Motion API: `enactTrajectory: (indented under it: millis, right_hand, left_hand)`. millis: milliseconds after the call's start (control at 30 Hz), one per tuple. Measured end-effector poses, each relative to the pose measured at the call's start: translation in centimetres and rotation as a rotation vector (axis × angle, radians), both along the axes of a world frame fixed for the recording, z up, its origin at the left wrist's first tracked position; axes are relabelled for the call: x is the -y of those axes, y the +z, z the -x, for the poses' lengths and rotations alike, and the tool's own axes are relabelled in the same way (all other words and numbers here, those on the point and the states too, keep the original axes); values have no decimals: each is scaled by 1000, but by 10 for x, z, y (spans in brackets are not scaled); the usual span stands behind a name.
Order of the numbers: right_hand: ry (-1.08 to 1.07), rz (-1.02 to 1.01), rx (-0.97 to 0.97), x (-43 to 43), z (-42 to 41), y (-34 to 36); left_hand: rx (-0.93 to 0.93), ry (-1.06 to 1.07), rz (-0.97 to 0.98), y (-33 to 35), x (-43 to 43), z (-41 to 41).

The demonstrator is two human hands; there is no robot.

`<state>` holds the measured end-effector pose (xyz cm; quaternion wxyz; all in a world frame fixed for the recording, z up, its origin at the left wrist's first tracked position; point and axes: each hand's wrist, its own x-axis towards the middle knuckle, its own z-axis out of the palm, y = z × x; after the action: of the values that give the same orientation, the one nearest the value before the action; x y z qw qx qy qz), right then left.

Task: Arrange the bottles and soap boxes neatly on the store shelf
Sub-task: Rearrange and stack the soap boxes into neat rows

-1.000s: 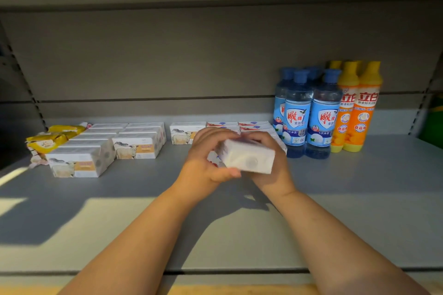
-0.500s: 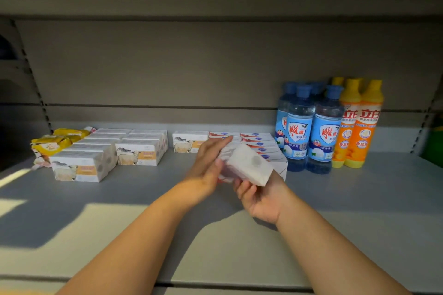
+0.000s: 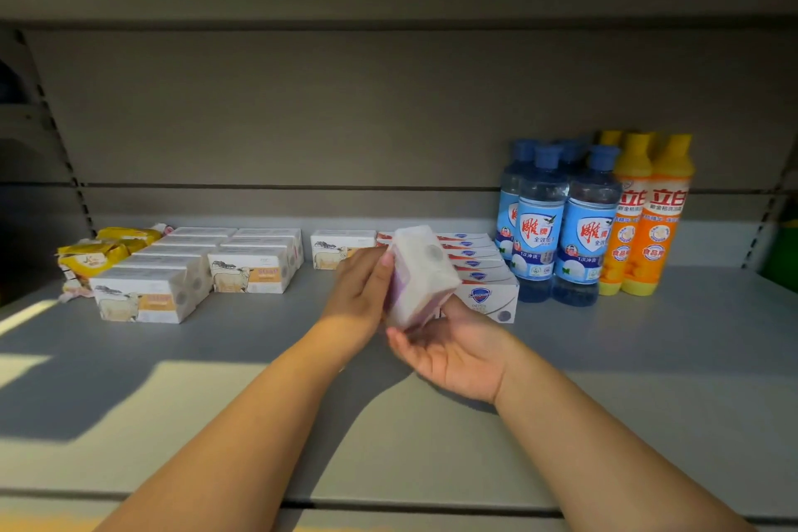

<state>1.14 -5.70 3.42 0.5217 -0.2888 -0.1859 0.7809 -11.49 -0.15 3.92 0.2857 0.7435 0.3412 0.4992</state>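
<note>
Above the grey shelf (image 3: 647, 367) at the centre, a white soap box (image 3: 425, 268) with a purple-striped face is held tilted on end. My left hand (image 3: 360, 296) grips its left side. My right hand (image 3: 453, 354) lies palm up under it, with its fingers hidden behind the box. Just behind stands a row of white and blue soap boxes (image 3: 490, 296). Blue-capped bottles (image 3: 561, 229) and orange bottles (image 3: 656, 216) stand upright to the right.
Two rows of white soap boxes with a sheep picture (image 3: 149, 298) (image 3: 254, 268) fill the left part. Yellow soap packets (image 3: 93, 257) lie at the far left. One more sheep box (image 3: 341, 248) sits at the back centre. A shelf board hangs overhead.
The box has turned from lying flat between both hands to standing tilted on end. My right hand has dropped under it, palm up. My left hand has shifted to its left side.
</note>
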Motion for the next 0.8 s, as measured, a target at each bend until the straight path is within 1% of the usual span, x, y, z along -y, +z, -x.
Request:
enactTrajectory:
  millis: [33,67,100,133,200,233,267,333,400,467,533,567,600,667,700,733,767,800]
  right_hand:
    - [-116,-35,-65,-1,0,2]
    - [-236,-75,-102,-2,-1,4]
    - [-346,-118,-97,-3,-3,5]
    - [-435,-163,-64,-4,-6,4]
    - [-560,-244,65,-6,-9,1]
    - [-617,-273,161,-8,-10,-1]
    - [-682,-307,275,-9,-10,-3]
    - [-815,-432,558,-9,-12,-6]
    - [-901,-705,830,-8,-13,-9]
    - [-883,-982,1071,-9,-14,-14]
    - [-878,-1111,1268,-12,-20,-19]
    - [-881,-1133,1332,-14,-25,-20]
    - [-881,-1131,1370,-14,-30,-20]
    - [-897,-1109,1363,-11,-34,-19]
    - [-922,-1118,1353,-10,-35,-18]
    - [-939,-1137,1355,-9,-36,-17]
    - [-945,-1150,1361,-9,-36,-17]
    - [-938,-1153,1364,-9,-35,-17]
  left_hand:
    - [-6,21,19,-1,-1,1]
    - [-1,39,93,1,-1,2]
    - [44,19,213,2,-1,1]
    - [104,-61,341,4,-3,0]
    - [221,-248,569,4,-8,-4]
    - [229,-295,578,3,-9,-6]
    - [211,-327,539,2,-8,-6]
    - [142,-356,401,-3,-10,0]
    - [149,-353,322,-9,-21,6]
    - [214,-273,244,-8,-23,13]
    - [240,-197,105,-5,-18,15]
    - [219,-150,-26,-5,-17,16]
    - [163,-84,-213,-3,-13,16]
    - [38,10,-663,-2,-10,19]
    - [25,32,-823,-2,-12,19]
    - [21,43,-921,-1,-13,20]
    - [6,52,-971,0,-14,20]
    - [-13,47,-951,1,-12,21]
